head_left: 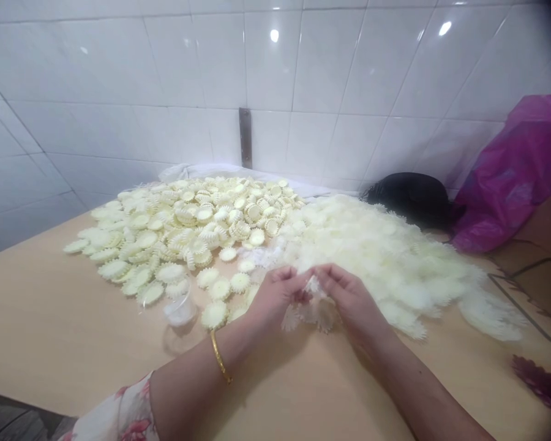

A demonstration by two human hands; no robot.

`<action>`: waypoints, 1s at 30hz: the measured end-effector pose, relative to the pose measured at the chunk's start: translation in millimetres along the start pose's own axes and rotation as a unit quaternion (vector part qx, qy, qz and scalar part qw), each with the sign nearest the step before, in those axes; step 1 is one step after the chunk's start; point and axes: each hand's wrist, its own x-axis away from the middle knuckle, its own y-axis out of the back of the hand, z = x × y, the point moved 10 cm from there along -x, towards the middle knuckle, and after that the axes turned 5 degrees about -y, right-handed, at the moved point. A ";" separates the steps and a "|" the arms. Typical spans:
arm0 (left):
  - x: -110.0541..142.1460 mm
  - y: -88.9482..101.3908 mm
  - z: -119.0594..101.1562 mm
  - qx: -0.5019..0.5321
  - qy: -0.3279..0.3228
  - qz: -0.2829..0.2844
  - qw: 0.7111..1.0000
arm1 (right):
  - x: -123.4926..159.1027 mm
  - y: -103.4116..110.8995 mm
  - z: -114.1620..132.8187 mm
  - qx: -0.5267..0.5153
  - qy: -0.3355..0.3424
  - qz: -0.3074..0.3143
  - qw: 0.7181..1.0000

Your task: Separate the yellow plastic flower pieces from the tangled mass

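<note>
Above the front middle of the table, my left hand [278,291] and my right hand [344,291] meet with fingers pinched. Between them is a thin white fabric flower petal piece [319,312] with a fringed edge, its lower part hanging below the fingertips. Right behind my hands spreads a heap of sheer pale fabric petals [362,245]. Pale yellow round discs with scalloped rims [220,288] lie close to my left hand. A small clear plastic cup [180,311] with something white in it stands to the left of that hand.
A large pile of pale yellow scalloped discs [202,214] covers the back left of the wooden table [37,318]. At the back right are a black rounded object [411,196] and a magenta plastic bag [518,165]. A dark red flower piece [539,383] lies front right. Behind rises a tiled wall [193,67].
</note>
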 end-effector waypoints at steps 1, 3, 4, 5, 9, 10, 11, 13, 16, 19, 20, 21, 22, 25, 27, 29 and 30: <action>-0.2 -1.7 2.2 0.001 0.008 0.012 1.000 | -0.6 2.8 -1.6 0.002 -0.005 -0.009 1.000; -0.8 -2.4 4.1 -0.008 0.010 0.026 1.000 | -1.3 14.5 -0.6 0.019 0.002 -0.055 0.998; -1.4 -1.2 4.2 -0.014 0.008 0.025 1.000 | -1.4 20.1 1.1 0.028 0.009 -0.077 0.997; -1.8 0.9 4.1 -0.018 0.006 0.019 1.000 | -1.4 23.9 2.9 0.035 0.015 -0.091 0.995; -0.5 7.2 4.8 -0.001 0.021 -0.020 1.000 | 0.1 25.7 11.9 0.077 0.048 -0.103 0.991; 0.5 5.7 5.1 0.005 0.028 -0.018 0.999 | 1.5 23.8 15.6 0.097 0.064 -0.101 0.988; 1.4 3.0 5.3 0.009 0.035 -0.012 0.999 | 3.3 21.9 19.8 0.120 0.081 -0.101 0.984; 2.9 -2.1 5.7 0.013 0.045 0.002 0.999 | 7.1 17.6 27.0 0.163 0.112 -0.098 0.975; 3.0 -0.6 7.6 0.026 0.063 -0.013 0.998 | 10.9 17.9 34.2 0.198 0.137 -0.109 0.964; 2.8 3.8 12.2 0.052 0.094 -0.037 0.994 | 11.1 22.4 36.9 0.201 0.146 -0.121 0.961; 2.8 4.6 12.6 0.058 0.099 -0.041 0.993 | 10.0 20.9 36.1 0.205 0.146 -0.110 0.962; 2.8 4.3 12.3 0.063 0.101 -0.041 0.992 | 8.6 16.9 34.4 0.214 0.144 -0.088 0.962; 2.8 2.7 11.4 0.068 0.099 -0.034 0.992 | 7.4 11.2 31.8 0.229 0.141 -0.059 0.961; 3.7 -6.3 10.1 0.090 0.101 0.005 0.991 | 6.9 -7.8 22.7 0.268 0.135 0.032 0.953; 4.6 -10.2 11.4 0.107 0.110 0.023 0.988 | 8.1 -14.1 19.7 0.271 0.137 0.062 0.951; 5.3 -10.8 15.5 0.120 0.131 0.027 0.984 | 8.5 -15.2 19.6 0.265 0.139 0.069 0.952; 5.7 -10.4 18.0 0.123 0.143 0.027 0.982 | 8.2 -15.0 19.5 0.263 0.138 0.069 0.952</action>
